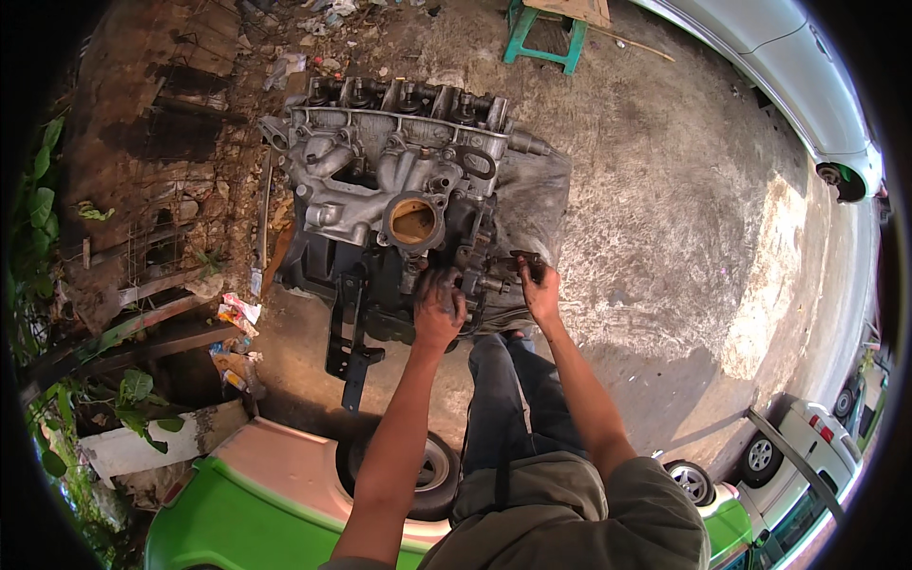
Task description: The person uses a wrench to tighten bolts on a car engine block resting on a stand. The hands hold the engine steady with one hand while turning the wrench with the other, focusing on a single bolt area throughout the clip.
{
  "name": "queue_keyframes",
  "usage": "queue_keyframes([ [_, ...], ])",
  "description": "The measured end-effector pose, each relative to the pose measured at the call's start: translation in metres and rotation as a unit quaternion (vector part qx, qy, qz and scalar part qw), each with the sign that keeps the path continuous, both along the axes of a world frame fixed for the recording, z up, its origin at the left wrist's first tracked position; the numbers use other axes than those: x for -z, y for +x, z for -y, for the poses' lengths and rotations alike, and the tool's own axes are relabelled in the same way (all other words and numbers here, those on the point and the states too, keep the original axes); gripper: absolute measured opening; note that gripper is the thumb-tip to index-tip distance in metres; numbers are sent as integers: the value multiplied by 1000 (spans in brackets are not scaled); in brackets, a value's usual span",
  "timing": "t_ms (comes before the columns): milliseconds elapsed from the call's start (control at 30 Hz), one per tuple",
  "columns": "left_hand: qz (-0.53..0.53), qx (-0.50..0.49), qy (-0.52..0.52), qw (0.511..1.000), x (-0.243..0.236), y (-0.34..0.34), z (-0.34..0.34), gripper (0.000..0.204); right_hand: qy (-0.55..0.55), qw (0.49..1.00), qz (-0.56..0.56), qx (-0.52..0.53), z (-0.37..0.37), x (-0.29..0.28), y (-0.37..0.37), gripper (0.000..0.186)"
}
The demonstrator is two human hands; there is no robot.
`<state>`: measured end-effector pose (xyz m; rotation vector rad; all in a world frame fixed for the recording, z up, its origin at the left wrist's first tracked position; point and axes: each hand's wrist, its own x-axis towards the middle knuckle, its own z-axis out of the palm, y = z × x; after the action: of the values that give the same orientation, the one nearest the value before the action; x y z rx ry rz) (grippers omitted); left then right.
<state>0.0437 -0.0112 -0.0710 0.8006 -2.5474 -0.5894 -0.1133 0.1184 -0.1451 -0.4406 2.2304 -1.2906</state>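
A greasy engine (318,171) with a cast aluminium intake manifold (342,204) fills the middle of the view, a grey cloth or sheet (537,204) under its right end. My left hand (439,309) is on the dark lower front of the block, below the round manifold opening (414,220), fingers curled over something I cannot make out. Just right of a protruding shaft, my right hand (540,290) pinches a small dark metal piece (524,261). A black bracket (353,351) hangs from the engine, left of my left arm.
A green stool (541,38) stands behind on the concrete (665,237). Debris, planks (133,351) and plants line the left. A green and pink car (247,503) is behind me, a white vehicle (788,446) at lower right, a silver car (779,47) at upper right.
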Motion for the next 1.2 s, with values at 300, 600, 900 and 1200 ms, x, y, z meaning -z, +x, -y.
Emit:
queue_keyframes([
  [300,-22,-10,37,999,-7,-5,0,25,21,997,5,78,13,-44,37,24],
  [600,-19,-1,26,999,-5,-3,0,28,22,994,-102,29,16,-43,56,25],
  [900,-20,-1,26,999,-6,-4,1,28,34,986,-158,-29,15,-41,49,25],
  [1200,-6,3,23,1000,-7,-4,1,29,20,976,-207,-60,26,-48,38,22],
])
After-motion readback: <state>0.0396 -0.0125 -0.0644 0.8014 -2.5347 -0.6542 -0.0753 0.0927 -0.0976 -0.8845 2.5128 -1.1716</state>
